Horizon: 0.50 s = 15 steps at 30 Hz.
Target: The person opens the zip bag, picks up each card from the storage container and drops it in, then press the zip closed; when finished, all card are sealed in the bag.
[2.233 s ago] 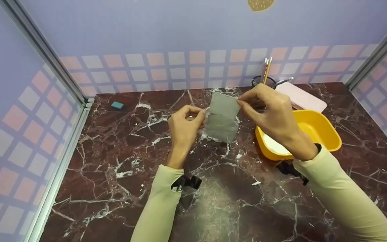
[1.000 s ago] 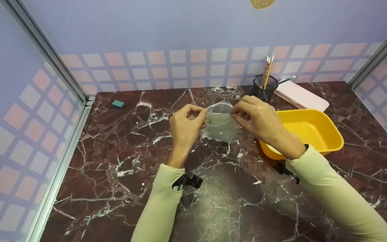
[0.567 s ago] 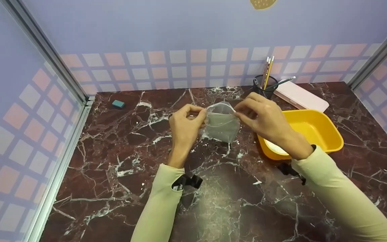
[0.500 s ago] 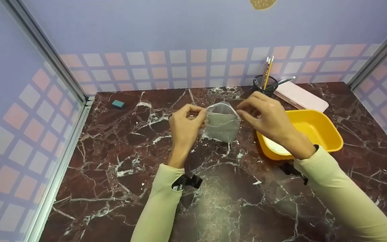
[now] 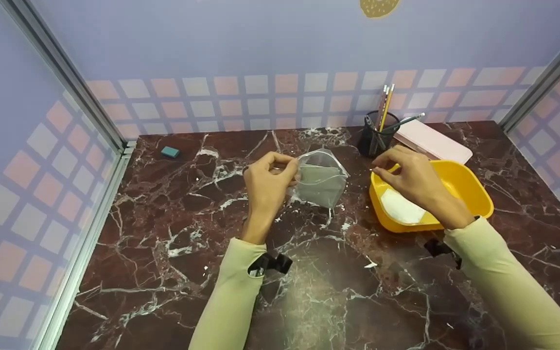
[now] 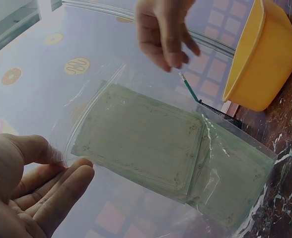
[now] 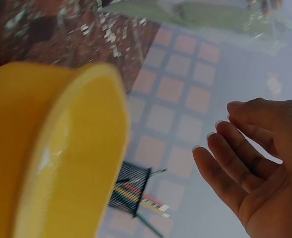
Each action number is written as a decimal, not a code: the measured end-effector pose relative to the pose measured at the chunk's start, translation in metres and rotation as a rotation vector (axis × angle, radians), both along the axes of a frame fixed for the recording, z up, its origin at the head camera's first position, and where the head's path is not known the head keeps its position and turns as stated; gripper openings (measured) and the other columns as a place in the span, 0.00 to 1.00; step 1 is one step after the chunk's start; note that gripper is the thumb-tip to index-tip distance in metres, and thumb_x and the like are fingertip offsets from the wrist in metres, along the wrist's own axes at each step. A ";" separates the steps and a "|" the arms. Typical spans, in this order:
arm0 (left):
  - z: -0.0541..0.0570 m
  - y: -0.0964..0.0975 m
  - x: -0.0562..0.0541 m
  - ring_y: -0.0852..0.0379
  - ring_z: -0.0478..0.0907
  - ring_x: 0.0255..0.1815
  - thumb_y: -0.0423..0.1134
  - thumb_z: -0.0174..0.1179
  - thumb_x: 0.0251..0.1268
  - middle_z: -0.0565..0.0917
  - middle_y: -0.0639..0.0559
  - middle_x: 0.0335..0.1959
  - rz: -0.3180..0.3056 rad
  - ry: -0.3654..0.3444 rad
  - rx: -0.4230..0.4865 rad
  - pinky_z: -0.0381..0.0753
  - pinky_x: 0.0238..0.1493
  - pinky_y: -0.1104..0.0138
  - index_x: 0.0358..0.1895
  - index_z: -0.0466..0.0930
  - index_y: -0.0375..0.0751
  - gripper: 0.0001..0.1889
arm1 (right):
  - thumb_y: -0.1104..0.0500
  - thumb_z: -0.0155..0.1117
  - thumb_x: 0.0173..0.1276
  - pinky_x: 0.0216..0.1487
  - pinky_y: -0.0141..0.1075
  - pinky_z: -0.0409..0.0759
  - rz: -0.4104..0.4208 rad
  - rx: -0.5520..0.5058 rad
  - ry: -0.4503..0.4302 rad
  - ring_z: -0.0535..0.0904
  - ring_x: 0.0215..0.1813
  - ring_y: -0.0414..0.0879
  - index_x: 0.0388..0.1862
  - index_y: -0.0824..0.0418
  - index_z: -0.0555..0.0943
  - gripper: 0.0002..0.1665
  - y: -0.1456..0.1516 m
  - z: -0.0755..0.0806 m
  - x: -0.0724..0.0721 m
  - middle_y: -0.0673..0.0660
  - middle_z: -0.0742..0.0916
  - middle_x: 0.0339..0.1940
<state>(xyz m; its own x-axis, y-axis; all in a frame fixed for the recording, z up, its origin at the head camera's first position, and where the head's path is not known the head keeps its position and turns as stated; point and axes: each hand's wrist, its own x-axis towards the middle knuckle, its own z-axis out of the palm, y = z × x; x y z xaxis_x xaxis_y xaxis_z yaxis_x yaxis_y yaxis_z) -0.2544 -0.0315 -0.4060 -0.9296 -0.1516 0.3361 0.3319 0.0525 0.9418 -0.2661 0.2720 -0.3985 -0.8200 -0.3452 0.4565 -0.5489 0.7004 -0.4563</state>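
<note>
My left hand (image 5: 266,189) pinches the edge of a clear plastic zip bag (image 5: 326,156) near its open top. Inside the bag lie grey-green paper cards with ornate borders (image 6: 141,139), plainest in the left wrist view. My right hand (image 5: 418,182) is apart from the bag, over the near-left side of a yellow plastic basin (image 5: 485,204). Its fingers are loosely bent with nothing between them, as the right wrist view shows. A stack of white paper (image 5: 400,206) lies in the basin under that hand.
Behind the basin stand a black mesh pencil cup (image 5: 370,141) with several pencils and a pale pink case (image 5: 433,138). A small teal block (image 5: 169,152) lies at the back left. White scraps (image 5: 370,265) dot the dark marbled table (image 5: 163,301).
A grey-green sheet that stuck up at the bag's top now sits lower inside it. My right hand has let go of the bag and moved right over the basin; my left hand stays put.
</note>
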 end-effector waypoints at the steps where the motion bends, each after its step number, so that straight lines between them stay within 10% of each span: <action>1: 0.000 0.000 0.000 0.50 0.89 0.25 0.29 0.72 0.67 0.90 0.46 0.26 0.001 0.000 -0.003 0.93 0.27 0.62 0.36 0.88 0.32 0.03 | 0.71 0.75 0.67 0.39 0.47 0.93 -0.012 0.008 -0.019 0.88 0.41 0.55 0.41 0.67 0.88 0.05 0.004 -0.004 -0.002 0.60 0.89 0.39; 15: 0.001 0.000 0.000 0.51 0.89 0.25 0.29 0.73 0.66 0.90 0.46 0.26 0.010 -0.021 0.014 0.93 0.27 0.62 0.36 0.88 0.32 0.03 | 0.66 0.75 0.70 0.53 0.62 0.86 -0.124 0.086 -0.303 0.86 0.47 0.67 0.48 0.74 0.85 0.14 0.045 -0.044 -0.017 0.72 0.88 0.45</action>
<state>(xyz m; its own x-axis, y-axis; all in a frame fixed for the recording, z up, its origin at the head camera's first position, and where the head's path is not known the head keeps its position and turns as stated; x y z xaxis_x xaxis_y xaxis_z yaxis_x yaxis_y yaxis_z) -0.2547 -0.0317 -0.4054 -0.9348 -0.1657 0.3143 0.3115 0.0430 0.9493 -0.2836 0.3175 -0.4429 -0.9521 -0.2609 0.1596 -0.3057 0.7963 -0.5220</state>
